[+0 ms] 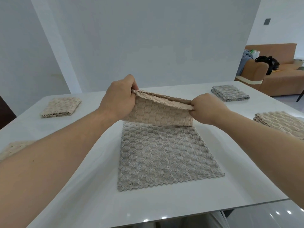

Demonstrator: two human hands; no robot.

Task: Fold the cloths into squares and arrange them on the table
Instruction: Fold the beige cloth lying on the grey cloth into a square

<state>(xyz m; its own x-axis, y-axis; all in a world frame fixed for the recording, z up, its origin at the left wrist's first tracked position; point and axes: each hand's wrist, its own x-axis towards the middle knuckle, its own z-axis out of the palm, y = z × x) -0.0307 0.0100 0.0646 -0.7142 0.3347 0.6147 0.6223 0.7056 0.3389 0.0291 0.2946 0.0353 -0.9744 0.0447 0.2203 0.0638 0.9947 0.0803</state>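
Note:
A beige waffle cloth (158,112) hangs doubled over in the air above the table's middle. My left hand (120,99) pinches its upper left corner and my right hand (207,107) pinches its upper right corner. Under it a grey cloth (164,155) lies flat and unfolded on the white table (92,186). Folded cloths sit around: a beige one (60,106) at the far left, a grey one (230,92) at the far right, a beige one (283,124) at the right edge, and another beige one (14,148) partly behind my left forearm.
A white wall panel stands right behind the table's far edge. An orange-brown sofa (279,76) with a black bag on it is in the room at the right. The table's front edge runs close to my body.

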